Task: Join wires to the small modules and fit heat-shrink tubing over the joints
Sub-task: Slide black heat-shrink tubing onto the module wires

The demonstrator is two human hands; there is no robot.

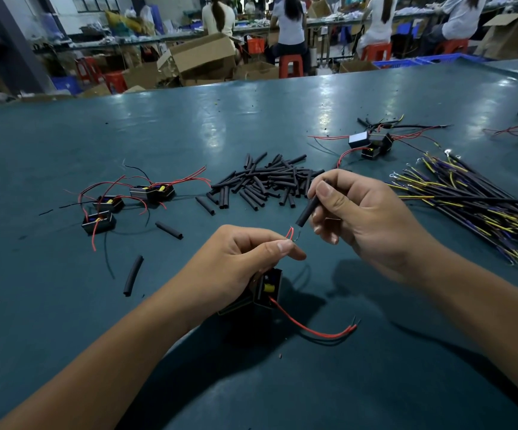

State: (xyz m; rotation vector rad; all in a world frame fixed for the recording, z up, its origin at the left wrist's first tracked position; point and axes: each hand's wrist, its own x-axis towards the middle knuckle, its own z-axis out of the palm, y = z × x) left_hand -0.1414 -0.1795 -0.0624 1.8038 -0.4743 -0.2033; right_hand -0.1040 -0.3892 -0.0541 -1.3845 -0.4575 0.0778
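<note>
Two bare hands work above a teal desk [65,305]. The left hand [245,259], its grip pinching looped red wire ends [290,234], also holds a small black module [268,288] just above the desk. The right hand [357,218] pinches a black heat-shrink tube [308,212] angled down toward those wire ends. Farther off lies a pile of tubing pieces [263,181], more modules [127,200] at left, and wire bundles [474,206] at right.

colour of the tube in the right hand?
Black, a plain matte tube pinched in the right hand; head view.
</note>
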